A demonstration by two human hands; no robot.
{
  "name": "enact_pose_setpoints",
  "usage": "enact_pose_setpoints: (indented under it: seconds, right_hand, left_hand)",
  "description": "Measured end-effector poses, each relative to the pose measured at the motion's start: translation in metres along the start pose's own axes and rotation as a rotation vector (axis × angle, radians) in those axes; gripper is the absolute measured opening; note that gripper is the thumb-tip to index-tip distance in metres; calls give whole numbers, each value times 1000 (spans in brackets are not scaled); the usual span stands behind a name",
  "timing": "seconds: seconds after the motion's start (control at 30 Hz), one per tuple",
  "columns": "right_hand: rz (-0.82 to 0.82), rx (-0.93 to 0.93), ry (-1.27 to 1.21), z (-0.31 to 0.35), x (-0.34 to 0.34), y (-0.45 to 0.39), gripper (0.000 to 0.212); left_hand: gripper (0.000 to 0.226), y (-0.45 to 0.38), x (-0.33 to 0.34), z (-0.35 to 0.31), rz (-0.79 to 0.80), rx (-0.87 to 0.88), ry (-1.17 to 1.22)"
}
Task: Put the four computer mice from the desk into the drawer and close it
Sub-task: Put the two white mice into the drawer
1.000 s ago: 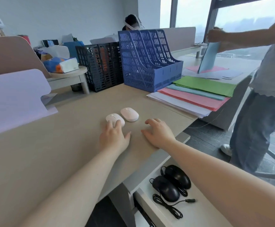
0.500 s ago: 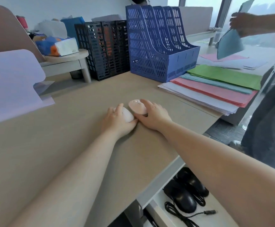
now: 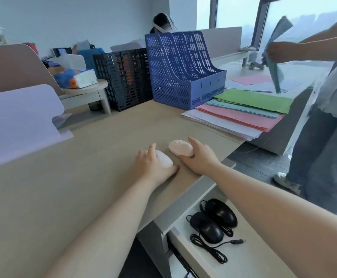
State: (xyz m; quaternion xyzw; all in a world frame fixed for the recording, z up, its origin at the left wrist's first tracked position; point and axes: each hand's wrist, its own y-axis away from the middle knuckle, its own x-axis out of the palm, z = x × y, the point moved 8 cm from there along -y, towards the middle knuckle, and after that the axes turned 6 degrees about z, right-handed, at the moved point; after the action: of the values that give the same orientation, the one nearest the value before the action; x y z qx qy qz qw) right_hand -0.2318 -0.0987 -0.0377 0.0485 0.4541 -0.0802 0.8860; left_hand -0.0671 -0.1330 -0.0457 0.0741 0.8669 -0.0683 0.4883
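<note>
Two pale mice sit side by side near the front edge of the wooden desk (image 3: 103,157). My left hand (image 3: 153,167) grips the white mouse (image 3: 164,159) from the left. My right hand (image 3: 200,160) grips the pink mouse (image 3: 178,149), thumb below it and fingers over its right end. Both mice still rest on the desk. Below the desk edge the white drawer (image 3: 185,249) stands open. Two black wired mice (image 3: 220,213) (image 3: 207,227) lie in it with their cable (image 3: 209,248) coiled beside them.
A blue file rack (image 3: 183,73) and a black one (image 3: 127,77) stand at the back of the desk. Coloured paper stacks (image 3: 242,111) lie at the right. A lilac sheet (image 3: 17,121) is at the left. A person (image 3: 328,117) stands at the right holding papers.
Both hands reached forward from the bare desk and closed on the two mice. The camera view tipped up and down meanwhile; the mice have stayed on the desk.
</note>
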Motion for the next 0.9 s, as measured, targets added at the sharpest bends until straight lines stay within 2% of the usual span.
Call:
enact_pose_setpoints:
  seconds: [0.23,0.37,0.43,0.53,0.7,0.9]
  right_hand:
    - [29,83,-15,-38,-28,76,78]
    - [-8,135,-95,-72,-43,122,61]
    - [-5,183,-146,-97,-40,142,65]
    - [80,232,-68,-130,-26,160,71]
    - [215,280,55,-175,-1,169,58]
    - [359,355,160,-221,27,170,53]
  left_hand:
    - [101,75,19,-55,26,75,-13]
    - [98,123,43,-81,-27,144,24]
    - [96,144,67,-87,21,133,63]
    - [94,165,106,-90,130,96,58]
    - [86,180,160,-84,293,25,-116]
    - [92,196,209,-83,452,20,-228]
